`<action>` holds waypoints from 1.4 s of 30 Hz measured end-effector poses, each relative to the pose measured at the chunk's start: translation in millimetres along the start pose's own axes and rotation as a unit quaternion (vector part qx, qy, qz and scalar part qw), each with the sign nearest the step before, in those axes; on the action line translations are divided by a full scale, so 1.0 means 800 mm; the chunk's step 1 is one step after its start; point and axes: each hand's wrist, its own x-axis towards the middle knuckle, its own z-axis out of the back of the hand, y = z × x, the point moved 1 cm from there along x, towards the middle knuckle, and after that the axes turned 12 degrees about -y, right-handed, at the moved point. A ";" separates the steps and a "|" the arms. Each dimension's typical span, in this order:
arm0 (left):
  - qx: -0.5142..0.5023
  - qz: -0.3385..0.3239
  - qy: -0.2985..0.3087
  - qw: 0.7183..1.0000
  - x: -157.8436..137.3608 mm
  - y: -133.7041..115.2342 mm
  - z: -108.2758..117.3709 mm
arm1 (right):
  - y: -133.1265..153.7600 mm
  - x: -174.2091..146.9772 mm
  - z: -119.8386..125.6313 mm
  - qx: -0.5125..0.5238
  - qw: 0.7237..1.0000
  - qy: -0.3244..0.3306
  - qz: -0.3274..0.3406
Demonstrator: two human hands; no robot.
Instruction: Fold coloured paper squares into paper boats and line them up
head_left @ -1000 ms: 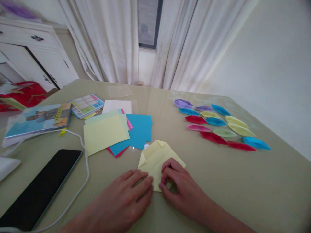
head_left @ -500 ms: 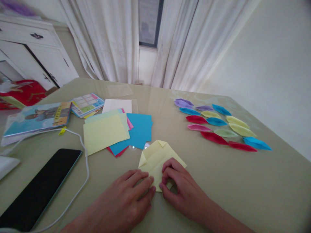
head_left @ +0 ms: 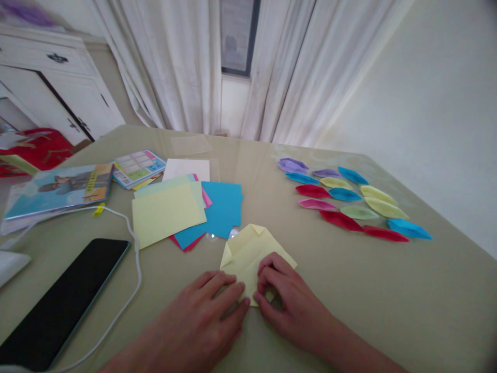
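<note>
A pale yellow sheet of paper (head_left: 248, 254) lies on the table in front of me, its far and left corners folded inward. Faint creases run across it. My left hand (head_left: 212, 311) rests on the sheet's lower left edge, fingers extended and lying against it. At the lower right edge, my right hand (head_left: 283, 295) is closed in a pinch on the paper, thumb and index fingertips together near the bottom corner. That corner is partly hidden by the fingers.
Several folded paper boats (head_left: 345, 220) in different colours lie at the right. Loose coloured sheets (head_left: 166, 212) are stacked left of centre. A black phone (head_left: 70, 300), a white cable (head_left: 140, 274), a book (head_left: 58, 191) and printed cards (head_left: 140, 167) occupy the left side.
Both hands and the yellow paper stay almost the same. The whole view has shifted very slightly.
</note>
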 end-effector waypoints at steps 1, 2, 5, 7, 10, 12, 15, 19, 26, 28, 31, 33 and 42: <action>-0.001 0.003 -0.006 1.000 0.001 0.000 0.001 | -0.001 0.000 0.000 0.001 1.000 0.000 0.000; -0.002 0.004 -0.012 1.000 0.001 -0.001 0.002 | -0.001 0.000 0.000 0.002 1.000 0.001 0.001; -0.005 0.006 -0.023 1.000 0.002 0.000 0.005 | -0.002 0.000 0.001 0.005 1.000 0.002 0.001; -0.010 0.012 -0.022 1.000 0.002 0.000 0.006 | -0.002 0.000 0.001 0.006 1.000 0.002 0.000; -0.021 0.019 -0.019 0.999 0.000 0.000 0.003 | -0.001 -0.001 0.001 0.009 1.000 -0.001 0.004; -0.023 0.025 -0.028 0.999 -0.001 -0.001 0.001 | -0.002 -0.001 0.001 0.011 1.000 -0.003 0.007; -0.024 0.033 -0.046 0.998 -0.001 -0.002 0.000 | -0.001 0.000 0.001 0.011 1.000 -0.005 0.007; -0.033 0.022 -0.030 0.999 0.002 0.000 0.006 | 0.001 0.000 0.002 0.008 1.000 -0.005 0.008; -0.045 0.019 -0.047 0.998 0.004 0.006 0.017 | -0.003 0.000 0.000 0.010 1.000 -0.007 0.014; -0.044 0.017 -0.041 0.998 0.004 0.007 0.016 | -0.004 0.000 0.000 0.010 1.000 -0.010 0.013; -0.046 0.024 -0.016 0.999 0.004 0.007 0.012 | -0.003 0.000 0.001 0.011 1.000 -0.004 0.008; -0.045 0.027 -0.001 0.999 0.004 0.006 0.010 | -0.001 0.000 0.001 0.008 1.000 -0.001 0.004; -0.027 0.010 -0.034 0.999 0.002 -0.002 0.000 | -0.001 0.001 0.000 -0.039 0.999 -0.005 0.026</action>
